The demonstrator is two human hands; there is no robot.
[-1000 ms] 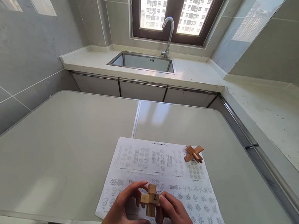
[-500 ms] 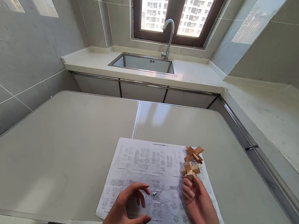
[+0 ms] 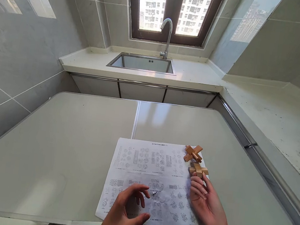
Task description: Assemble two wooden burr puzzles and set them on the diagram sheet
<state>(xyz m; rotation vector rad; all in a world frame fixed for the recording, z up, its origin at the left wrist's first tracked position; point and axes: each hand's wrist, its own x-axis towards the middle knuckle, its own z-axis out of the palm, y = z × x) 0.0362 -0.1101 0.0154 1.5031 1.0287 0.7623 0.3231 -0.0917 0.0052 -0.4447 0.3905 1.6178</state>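
Note:
Two wooden cross-shaped puzzles lie at the right edge of a printed instruction sheet (image 3: pixel 147 171): a darker one (image 3: pixel 193 153) farther away and a lighter one (image 3: pixel 198 169) just in front of it. My right hand (image 3: pixel 204 202) rests palm-in just behind the lighter puzzle, fingers stretched toward it and nearly touching, holding nothing. My left hand (image 3: pixel 124 212) hovers over the sheet's near left part, fingers loosely curled and apart, empty.
The sheet lies on a pale table (image 3: pixel 65 145). Beyond it run a counter with a steel sink (image 3: pixel 142 63) and faucet (image 3: pixel 167 37) under a window. Another counter (image 3: pixel 277 114) runs along the right. Tiled wall stands on the left.
My right hand carried the lighter puzzle from between both hands to the right, set it beside the darker one and let go. The left hand stayed over the sheet.

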